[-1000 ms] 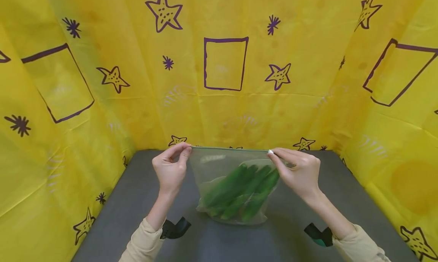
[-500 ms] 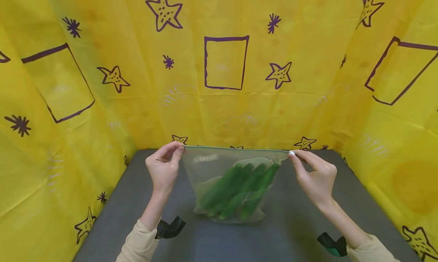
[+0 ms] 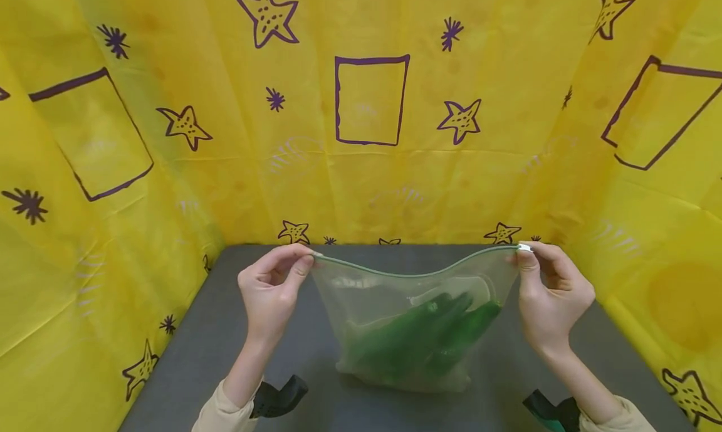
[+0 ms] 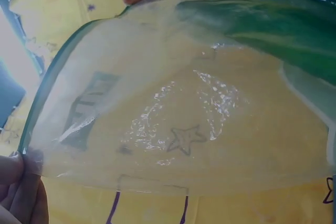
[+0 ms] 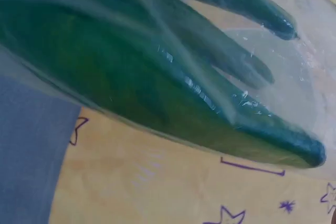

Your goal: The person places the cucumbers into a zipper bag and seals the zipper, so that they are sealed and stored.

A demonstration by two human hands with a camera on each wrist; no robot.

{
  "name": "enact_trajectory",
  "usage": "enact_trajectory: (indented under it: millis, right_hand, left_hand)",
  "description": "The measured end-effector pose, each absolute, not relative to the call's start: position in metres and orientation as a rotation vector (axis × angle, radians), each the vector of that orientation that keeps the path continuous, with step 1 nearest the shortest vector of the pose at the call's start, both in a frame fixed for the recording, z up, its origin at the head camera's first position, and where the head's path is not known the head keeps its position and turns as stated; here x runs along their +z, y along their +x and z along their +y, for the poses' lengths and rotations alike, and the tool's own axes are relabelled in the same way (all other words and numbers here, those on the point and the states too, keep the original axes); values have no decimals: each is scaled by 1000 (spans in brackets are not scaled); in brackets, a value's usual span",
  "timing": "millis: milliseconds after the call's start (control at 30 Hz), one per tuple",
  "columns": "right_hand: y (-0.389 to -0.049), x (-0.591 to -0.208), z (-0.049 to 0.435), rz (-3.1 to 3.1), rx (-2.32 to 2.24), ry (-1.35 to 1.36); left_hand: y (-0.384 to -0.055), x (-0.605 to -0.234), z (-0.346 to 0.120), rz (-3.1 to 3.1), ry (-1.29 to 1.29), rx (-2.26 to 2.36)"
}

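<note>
A translucent zip bag (image 3: 352, 300) hangs between my hands, its green-edged top sagging in the middle. Long green cucumbers (image 3: 406, 338) lie inside, blurred through the plastic in the head view. My left hand (image 3: 267, 294) pinches the bag's top left corner between thumb and fingers. At the other end of the zip, my right hand (image 3: 555, 300) pinches the small white slider (image 3: 525, 248). Close up in the right wrist view, the cucumbers (image 5: 121, 77) show through the film. The left wrist view has the left fingers (image 4: 21, 195) on the corner.
A dark grey table (image 3: 316, 413) lies under the bag. Yellow sheeting (image 3: 366, 187) with drawn stars and frames rises at the back and both sides. Black wrist mounts (image 3: 279, 397) sit by the sleeves.
My right hand has moved right with the white slider to the far end of the zip. The bag's top edge went from taut to sagging, and its contents shifted slightly right.
</note>
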State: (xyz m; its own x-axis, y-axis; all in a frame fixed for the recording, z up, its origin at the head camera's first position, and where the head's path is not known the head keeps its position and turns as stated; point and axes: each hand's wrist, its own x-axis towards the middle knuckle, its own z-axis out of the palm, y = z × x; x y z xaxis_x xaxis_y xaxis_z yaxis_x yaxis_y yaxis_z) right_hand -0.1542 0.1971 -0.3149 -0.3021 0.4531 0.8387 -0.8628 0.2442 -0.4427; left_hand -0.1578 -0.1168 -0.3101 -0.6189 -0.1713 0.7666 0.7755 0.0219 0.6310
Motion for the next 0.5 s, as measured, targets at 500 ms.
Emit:
enact_trajectory:
  millis: [500]
  right_hand:
    - [-196, -349, 205, -1878, 1500, 127]
  left_hand:
    - [-218, -350, -108, -1714, -318, -1770]
